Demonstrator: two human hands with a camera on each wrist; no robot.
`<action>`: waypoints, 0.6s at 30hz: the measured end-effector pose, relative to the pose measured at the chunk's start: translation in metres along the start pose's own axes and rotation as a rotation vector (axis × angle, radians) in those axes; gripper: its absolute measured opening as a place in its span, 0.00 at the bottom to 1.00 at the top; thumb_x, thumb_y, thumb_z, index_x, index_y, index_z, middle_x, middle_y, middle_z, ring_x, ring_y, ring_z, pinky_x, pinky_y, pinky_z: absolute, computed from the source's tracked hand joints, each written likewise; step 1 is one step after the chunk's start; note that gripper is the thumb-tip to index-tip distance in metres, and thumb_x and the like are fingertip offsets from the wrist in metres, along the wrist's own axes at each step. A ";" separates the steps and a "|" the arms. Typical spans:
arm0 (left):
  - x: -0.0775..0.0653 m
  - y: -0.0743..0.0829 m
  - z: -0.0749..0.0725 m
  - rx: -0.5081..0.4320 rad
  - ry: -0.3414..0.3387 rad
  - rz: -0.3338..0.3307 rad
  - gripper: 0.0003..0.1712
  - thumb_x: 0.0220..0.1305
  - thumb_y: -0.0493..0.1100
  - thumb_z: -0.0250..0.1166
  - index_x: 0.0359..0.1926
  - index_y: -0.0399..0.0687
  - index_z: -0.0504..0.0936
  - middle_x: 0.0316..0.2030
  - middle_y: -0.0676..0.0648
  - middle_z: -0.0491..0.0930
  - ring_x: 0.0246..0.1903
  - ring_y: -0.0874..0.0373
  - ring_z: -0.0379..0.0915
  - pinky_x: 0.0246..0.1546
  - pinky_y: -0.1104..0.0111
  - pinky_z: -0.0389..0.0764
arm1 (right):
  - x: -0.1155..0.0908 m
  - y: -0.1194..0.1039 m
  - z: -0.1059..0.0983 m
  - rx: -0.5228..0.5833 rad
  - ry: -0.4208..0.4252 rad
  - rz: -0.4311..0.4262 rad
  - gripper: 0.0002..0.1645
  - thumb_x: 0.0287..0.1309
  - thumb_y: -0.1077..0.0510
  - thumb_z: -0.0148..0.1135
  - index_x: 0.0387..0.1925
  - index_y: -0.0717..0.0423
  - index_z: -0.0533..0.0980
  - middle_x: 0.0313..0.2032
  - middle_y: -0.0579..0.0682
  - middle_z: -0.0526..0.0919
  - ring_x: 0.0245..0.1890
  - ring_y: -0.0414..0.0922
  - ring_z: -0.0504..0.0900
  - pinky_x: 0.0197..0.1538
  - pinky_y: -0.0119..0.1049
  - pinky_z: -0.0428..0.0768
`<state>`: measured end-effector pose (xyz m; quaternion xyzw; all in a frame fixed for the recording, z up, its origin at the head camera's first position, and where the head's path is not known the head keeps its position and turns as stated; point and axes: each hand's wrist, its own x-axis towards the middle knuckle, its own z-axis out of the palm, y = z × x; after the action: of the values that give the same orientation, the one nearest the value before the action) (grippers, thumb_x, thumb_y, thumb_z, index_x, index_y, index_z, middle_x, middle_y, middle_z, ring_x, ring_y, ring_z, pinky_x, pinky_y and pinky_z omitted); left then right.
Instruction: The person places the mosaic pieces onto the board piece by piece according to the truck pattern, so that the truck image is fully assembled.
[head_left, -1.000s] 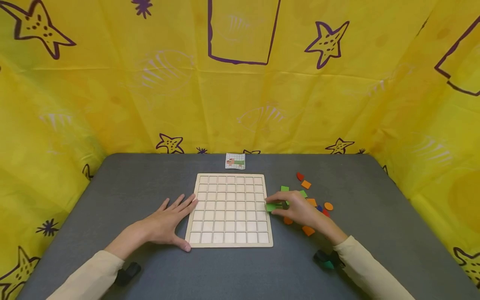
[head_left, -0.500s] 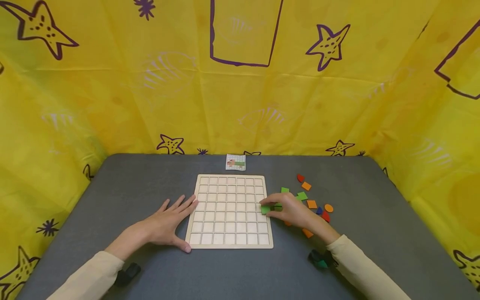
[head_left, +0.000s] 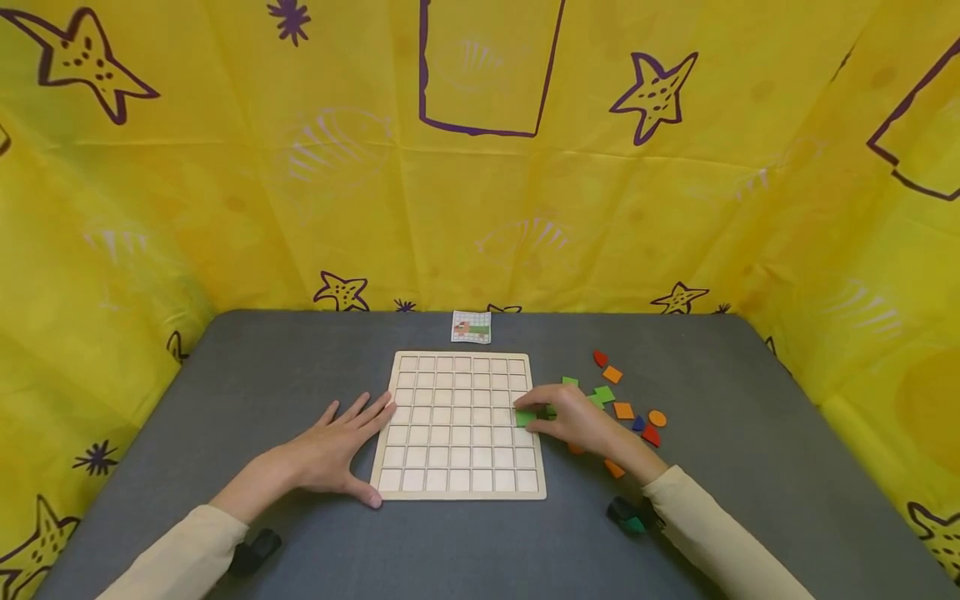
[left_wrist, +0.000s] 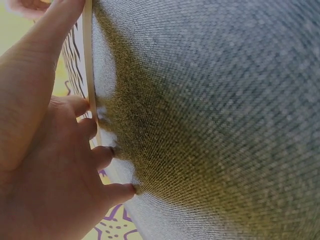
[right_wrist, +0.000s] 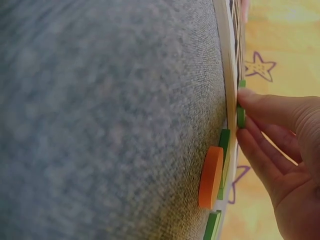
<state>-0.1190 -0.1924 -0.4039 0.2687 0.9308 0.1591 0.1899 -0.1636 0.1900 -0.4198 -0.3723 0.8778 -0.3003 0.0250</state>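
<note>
A pale wooden grid board [head_left: 459, 434] with square cells lies on the dark grey table. My left hand [head_left: 326, 450] rests at its left side, fingers spread and fingertips along the edge, thumb by the near corner. In the left wrist view the fingertips of that hand [left_wrist: 60, 165] reach down by the board's edge. Thumb and fingers of my right hand [head_left: 576, 419] pinch a green square tile [head_left: 523, 418] over the rightmost column, about halfway up the board. The right wrist view shows this tile [right_wrist: 241, 118] edge-on, close over the board's surface.
Right of the board lie loose green tiles [head_left: 603, 394], orange pieces [head_left: 624, 411], red pieces [head_left: 651, 436] and a blue piece [head_left: 638, 423], some partly behind the right hand. A small card with a coloured grid picture [head_left: 471, 327] lies beyond the board. Yellow cloth [head_left: 480, 192] surrounds the table.
My right hand has moved left, carrying the green tile from just beyond the board's right edge to over its rightmost column. The left hand has stayed in place.
</note>
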 end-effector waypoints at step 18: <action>0.000 0.001 0.000 -0.012 -0.002 -0.009 0.75 0.36 0.75 0.72 0.77 0.45 0.48 0.78 0.43 0.40 0.74 0.36 0.34 0.65 0.33 0.36 | 0.004 -0.001 0.002 -0.029 -0.012 -0.019 0.19 0.53 0.62 0.73 0.49 0.58 0.83 0.44 0.48 0.86 0.37 0.40 0.80 0.42 0.33 0.80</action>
<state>-0.1188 -0.1919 -0.4039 0.2634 0.9309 0.1635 0.1933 -0.1655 0.1854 -0.4196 -0.3826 0.8783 -0.2858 0.0220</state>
